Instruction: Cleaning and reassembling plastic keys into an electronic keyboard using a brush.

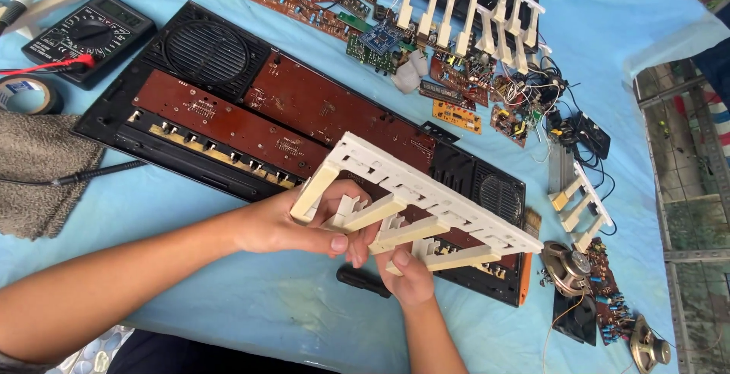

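Note:
Both hands hold a cream-white strip of piano keys (414, 205) tilted above the opened black keyboard case (228, 127). My left hand (293, 226) grips the strip's left end, thumb under a key. My right hand (407, 274) comes from below and pinches the lower keys near the middle. Inside the case lie brown circuit boards (319, 108), a round speaker grille (207, 52) at the left and another (498, 198) at the right.
A black multimeter (87, 36) with a red lead, a tape roll (29, 94) and a grey towel (38, 169) sit at the left. More key strips (464, 13), small boards (456, 115), loose speakers (566, 267) and wires crowd the back and right. A black tool handle (363, 280) lies by my wrist.

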